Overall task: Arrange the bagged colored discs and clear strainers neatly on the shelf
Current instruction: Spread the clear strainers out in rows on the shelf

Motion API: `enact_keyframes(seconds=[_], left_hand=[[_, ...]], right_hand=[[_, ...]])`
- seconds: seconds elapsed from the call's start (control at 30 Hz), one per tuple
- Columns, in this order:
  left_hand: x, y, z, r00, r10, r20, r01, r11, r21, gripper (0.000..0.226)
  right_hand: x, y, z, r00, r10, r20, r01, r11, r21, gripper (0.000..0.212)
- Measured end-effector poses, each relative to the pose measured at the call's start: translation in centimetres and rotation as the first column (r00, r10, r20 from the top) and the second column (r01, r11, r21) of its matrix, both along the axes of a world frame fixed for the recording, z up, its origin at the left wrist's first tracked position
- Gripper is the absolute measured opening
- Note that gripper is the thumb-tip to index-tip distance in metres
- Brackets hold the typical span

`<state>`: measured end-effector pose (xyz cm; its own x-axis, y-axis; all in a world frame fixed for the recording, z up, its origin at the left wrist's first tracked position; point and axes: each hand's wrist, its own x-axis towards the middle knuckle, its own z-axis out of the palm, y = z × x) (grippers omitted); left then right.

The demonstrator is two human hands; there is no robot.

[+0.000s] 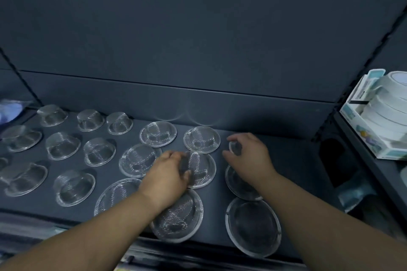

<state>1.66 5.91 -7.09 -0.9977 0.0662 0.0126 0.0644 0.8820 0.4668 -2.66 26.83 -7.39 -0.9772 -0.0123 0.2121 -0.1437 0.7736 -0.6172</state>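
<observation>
Several clear mesh strainers lie in rows on the dark shelf (293, 160). My left hand (167, 176) grips the rim of one strainer (201, 169) in the middle row. My right hand (248, 154) pinches a small clear strainer (235, 148) at the right end of the back row, next to another strainer (202, 139). Under my right wrist lies a strainer (239, 185), partly hidden. In front sit a large strainer (253, 225) and one (178, 218) under my left forearm. No bagged colored discs are clearly visible.
A white and teal carton (361, 121) with stacked white rolls stands on the neighbouring shelf at the right. A bluish plastic bag (11, 110) lies at the far left. The dark back panel (198, 103) rises behind the rows. Bare shelf surface shows right of my right hand.
</observation>
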Motion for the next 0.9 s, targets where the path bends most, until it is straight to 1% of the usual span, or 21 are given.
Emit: enact_keyframes(seconds=[0.07,0.17,0.2,0.23,0.33,0.47,0.53,0.6,0.73,0.9], left_hand=[[0.9,-1.5,0.8,0.994,-0.043,0.096,0.043,0.999,-0.004,0.051],[2.4,-3.1,1.6,0.938,-0.148,0.313,0.147,0.989,0.029,0.067],[2.9,-3.3,1.7,0.922,-0.162,0.352,0.172,0.985,0.003,0.069],[3.4,-3.3,1.7,0.918,-0.166,0.360,0.187,0.982,-0.025,0.070],[4.0,-3.2,1.3,0.933,-0.189,0.305,0.216,0.975,-0.057,0.069],[4.3,-3.2,0.9,0.946,-0.212,0.246,0.226,0.974,-0.032,0.063],[4.5,-3.2,0.7,0.948,-0.229,0.223,0.240,0.971,-0.021,0.061],[4.6,-3.3,0.5,0.947,-0.248,0.204,0.255,0.967,-0.009,0.064],[4.8,-3.3,0.2,0.947,-0.273,0.167,0.271,0.962,0.035,0.069],[4.6,-2.7,-0.2,0.951,-0.253,0.176,0.248,0.968,0.048,0.071]], right_hand=[[1.4,-1.6,0.1,0.998,0.061,0.001,-0.061,0.998,-0.032,0.032],[2.8,-3.4,-0.1,0.988,0.146,0.055,-0.146,0.989,-0.008,0.035],[3.0,-3.9,-0.1,0.982,0.168,0.084,-0.169,0.986,0.003,0.038],[3.2,-4.6,-0.1,0.977,0.183,0.113,-0.186,0.983,0.012,0.041],[3.0,-6.3,-0.1,0.969,0.184,0.167,-0.198,0.978,0.071,0.048],[2.1,-8.0,-0.1,0.955,0.140,0.262,-0.188,0.968,0.166,0.055],[1.8,-8.4,-0.2,0.950,0.126,0.284,-0.184,0.965,0.187,0.057],[1.6,-8.5,-0.2,0.950,0.121,0.288,-0.185,0.961,0.207,0.057],[1.2,-8.0,0.3,0.950,0.102,0.295,-0.167,0.965,0.202,0.057],[1.7,-7.7,0.2,0.945,0.099,0.310,-0.165,0.967,0.194,0.060]])
